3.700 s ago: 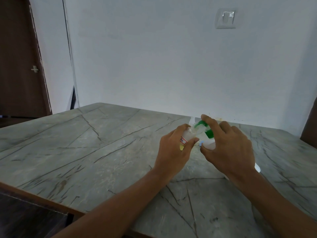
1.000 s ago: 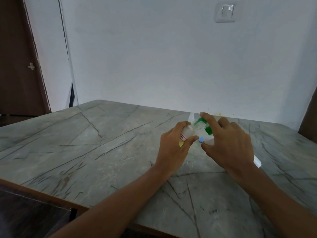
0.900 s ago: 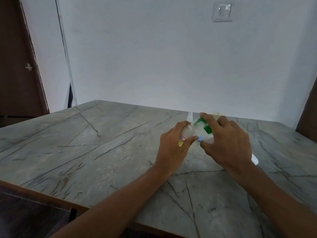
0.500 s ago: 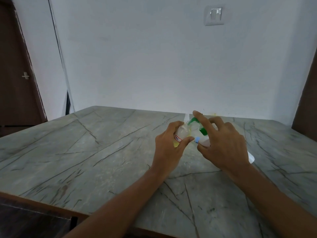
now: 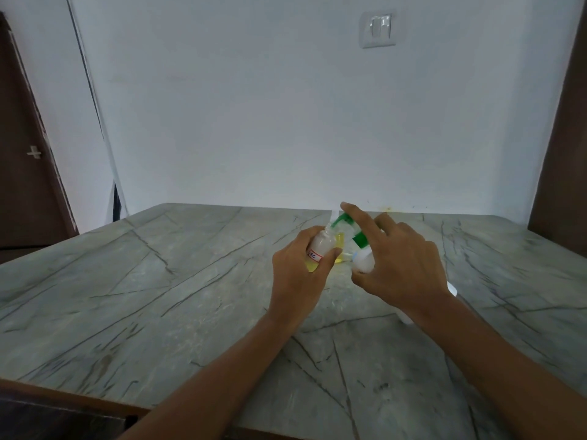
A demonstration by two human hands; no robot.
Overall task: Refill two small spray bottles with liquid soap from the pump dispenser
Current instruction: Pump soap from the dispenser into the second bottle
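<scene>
My left hand [image 5: 297, 277] grips a small clear spray bottle [image 5: 318, 249] with a red-edged label and some yellow liquid in its bottom. Its open neck sits under the spout of the green pump head [image 5: 342, 220]. The pump dispenser's clear body [image 5: 340, 241] with yellow soap stands just behind, mostly hidden by both hands. My right hand [image 5: 401, 265] has its index finger stretched onto the pump head. Its thumb and other fingers hold a white spray top [image 5: 363, 261] with a blue tip.
The grey veined stone table [image 5: 158, 296] reaches the white wall at the back. A white object [image 5: 452, 291] lies on the table behind my right wrist, mostly hidden. A dark door stands at the far left, and the table's front edge is near the bottom left.
Both hands keep their holds on the small bottle, the pump head and the white top. Only my view has swung, so the hands sit a little further left in it.
</scene>
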